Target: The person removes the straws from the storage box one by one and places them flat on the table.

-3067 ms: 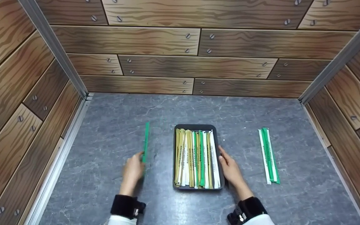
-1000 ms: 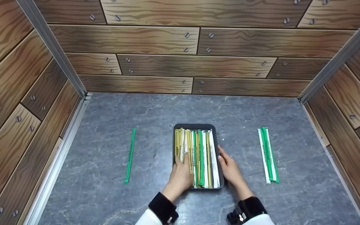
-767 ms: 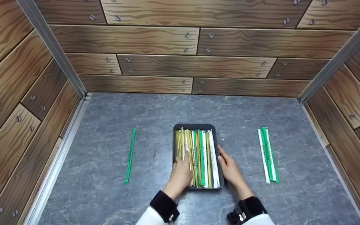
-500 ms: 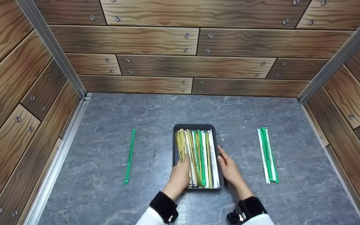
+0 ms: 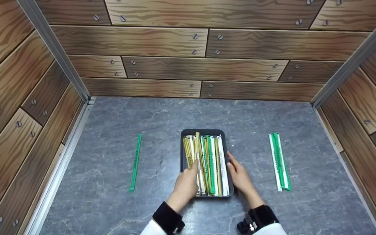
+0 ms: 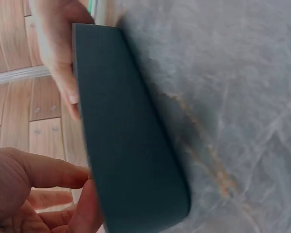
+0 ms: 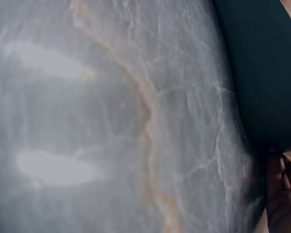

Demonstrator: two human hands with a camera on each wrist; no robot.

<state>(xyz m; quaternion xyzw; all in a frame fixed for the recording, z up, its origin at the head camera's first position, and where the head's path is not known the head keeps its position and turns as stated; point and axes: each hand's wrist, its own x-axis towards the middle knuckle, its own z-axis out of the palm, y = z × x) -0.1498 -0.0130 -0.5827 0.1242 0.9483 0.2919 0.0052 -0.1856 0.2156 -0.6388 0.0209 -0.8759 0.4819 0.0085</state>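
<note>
A dark tray holds several slim paper-wrapped sticks in gold, white and green. Over its left half, the left hand pinches a gold stick that tilts across the others, its top reaching toward the tray's far rim. In the left wrist view, thumb and fingertips of the left hand meet at the edge of the tray; the stick is hidden there. The right hand rests with extended fingers against the tray's right side. At the right wrist view's lower right, the right hand appears beside the tray.
One green stick lies on the grey marbled surface left of the tray. To the right lie several green and white sticks side by side. Wood-patterned panels with metal corner posts enclose the back and sides.
The left hand has gone from the green stick, now lying at left, into the tray. A gold stick has swung rightward in its fingers. The right hand has stayed at the tray's side.
</note>
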